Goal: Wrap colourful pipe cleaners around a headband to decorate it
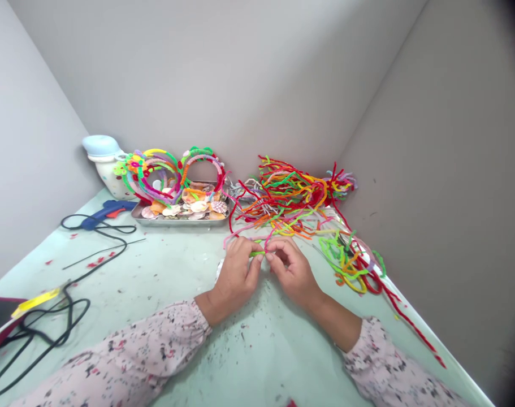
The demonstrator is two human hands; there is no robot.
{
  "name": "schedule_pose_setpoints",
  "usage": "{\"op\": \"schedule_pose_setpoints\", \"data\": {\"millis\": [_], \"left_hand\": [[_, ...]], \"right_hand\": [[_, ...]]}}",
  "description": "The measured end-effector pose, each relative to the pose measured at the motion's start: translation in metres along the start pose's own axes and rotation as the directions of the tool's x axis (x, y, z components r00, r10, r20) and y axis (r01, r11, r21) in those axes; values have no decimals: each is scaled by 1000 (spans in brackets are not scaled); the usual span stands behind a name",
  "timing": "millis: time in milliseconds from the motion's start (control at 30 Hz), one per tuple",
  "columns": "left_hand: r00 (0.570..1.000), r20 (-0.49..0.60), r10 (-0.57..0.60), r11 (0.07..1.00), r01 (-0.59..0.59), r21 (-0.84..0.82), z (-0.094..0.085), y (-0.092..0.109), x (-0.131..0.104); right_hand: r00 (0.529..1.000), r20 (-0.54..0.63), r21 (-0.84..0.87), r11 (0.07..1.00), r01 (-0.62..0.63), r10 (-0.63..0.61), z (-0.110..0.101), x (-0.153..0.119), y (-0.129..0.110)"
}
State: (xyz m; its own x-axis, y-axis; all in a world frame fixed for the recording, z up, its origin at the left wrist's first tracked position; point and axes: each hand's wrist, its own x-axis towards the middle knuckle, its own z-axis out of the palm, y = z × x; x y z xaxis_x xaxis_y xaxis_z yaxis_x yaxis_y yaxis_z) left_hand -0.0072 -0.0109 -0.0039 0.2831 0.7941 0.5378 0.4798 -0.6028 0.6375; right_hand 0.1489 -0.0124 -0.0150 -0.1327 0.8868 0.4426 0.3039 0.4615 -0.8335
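Observation:
Over the middle of the table, my left hand [239, 268] pinches a short green pipe cleaner [256, 254] between thumb and fingers. My right hand [293, 271] meets it fingertip to fingertip, closed on a pink pipe cleaner [267, 242] that rises in a thin strand from the same spot. The pink strand touches the green piece close to the right thumb; whether it is wound round it is too small to tell. Part of the green piece is hidden by my left fingers. Something white shows just beside my left hand, mostly covered.
A metal tray [181, 223] of shells stands behind, with pipe-cleaner headbands [155, 175] on it. To its left are a blue glue gun [107, 213], black cord [70, 316] and a white bottle [108, 169]. Loose pipe cleaners [295, 186] heap at the back right; more [350, 260] lie along the right edge.

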Motion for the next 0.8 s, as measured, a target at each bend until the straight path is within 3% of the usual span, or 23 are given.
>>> {"op": "schedule_pose_setpoints", "data": {"millis": [533, 800], "left_hand": [[999, 23, 48, 996, -49, 77, 0, 0, -1], [999, 12, 35, 996, -35, 77, -1, 1, -2]], "right_hand": [[989, 134, 121, 990, -76, 60, -2, 0, 0], [999, 34, 152, 987, -43, 38, 0, 1, 2]]}}
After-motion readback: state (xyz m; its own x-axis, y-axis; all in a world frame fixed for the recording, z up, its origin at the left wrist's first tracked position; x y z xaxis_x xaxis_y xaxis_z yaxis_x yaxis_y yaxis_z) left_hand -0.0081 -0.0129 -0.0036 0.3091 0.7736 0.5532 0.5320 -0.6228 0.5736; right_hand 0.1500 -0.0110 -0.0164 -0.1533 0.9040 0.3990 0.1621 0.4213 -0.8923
